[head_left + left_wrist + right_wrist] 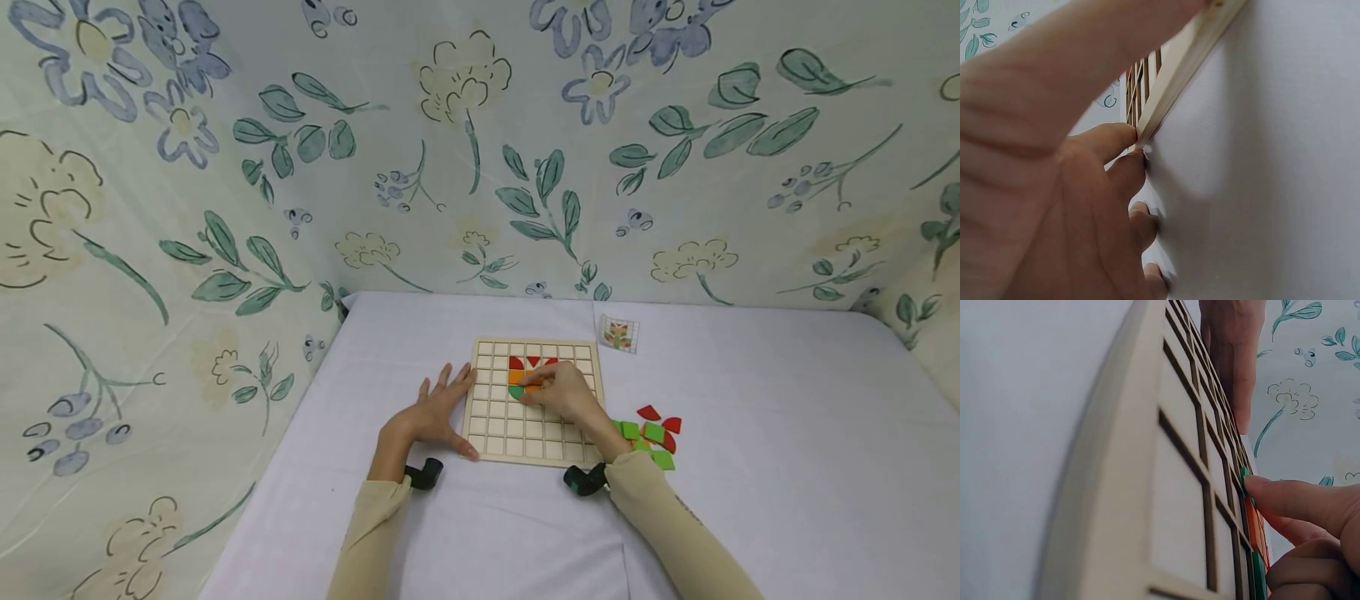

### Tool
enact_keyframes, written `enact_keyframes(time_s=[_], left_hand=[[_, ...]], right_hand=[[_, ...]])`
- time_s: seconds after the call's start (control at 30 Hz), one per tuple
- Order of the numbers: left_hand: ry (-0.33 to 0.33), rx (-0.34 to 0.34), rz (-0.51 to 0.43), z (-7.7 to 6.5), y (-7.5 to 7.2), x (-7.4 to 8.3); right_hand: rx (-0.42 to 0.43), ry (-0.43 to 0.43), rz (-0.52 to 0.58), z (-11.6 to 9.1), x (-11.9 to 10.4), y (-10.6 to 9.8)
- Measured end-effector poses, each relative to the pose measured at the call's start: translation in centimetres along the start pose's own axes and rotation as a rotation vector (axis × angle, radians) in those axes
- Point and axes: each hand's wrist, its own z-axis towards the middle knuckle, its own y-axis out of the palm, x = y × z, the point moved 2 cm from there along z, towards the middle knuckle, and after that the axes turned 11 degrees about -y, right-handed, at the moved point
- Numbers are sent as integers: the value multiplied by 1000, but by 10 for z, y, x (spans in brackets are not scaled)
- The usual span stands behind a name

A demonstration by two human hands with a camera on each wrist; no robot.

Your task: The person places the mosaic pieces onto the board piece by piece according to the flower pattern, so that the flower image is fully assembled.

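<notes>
A wooden grid board (498,431) lies on the white-covered table, with red, orange and green tiles in its upper middle cells. My left hand (433,415) is spread at the board's left side, fingertips and thumb against its frame. My right hand (562,392) reaches over the grid, thumb and index finger pinching at a green tile (515,391) with a curved edge. In the right wrist view the thumb tip touches that green tile (1244,474), near an orange tile (1252,524). The right hand covers part of the pattern.
A small printed pattern card (618,333) lies beyond the board's upper right corner. Loose green tiles (654,432) and red tiles (648,412) are scattered right of the board, near my right forearm. Flowered cloth (465,225) hangs behind the table.
</notes>
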Motion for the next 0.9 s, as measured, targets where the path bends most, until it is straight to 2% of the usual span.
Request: enact_keyframes(time_s=[0.6, 0.77, 0.9], left_hand=[[3, -6, 0, 0, 0, 0], [5, -6, -6, 0, 0, 0], [10, -6, -12, -1, 0, 1]], right_hand=[[3, 49, 4, -3, 1, -5], [-22, 8, 52, -9, 4, -22], [-24, 14, 27, -19, 9, -45]])
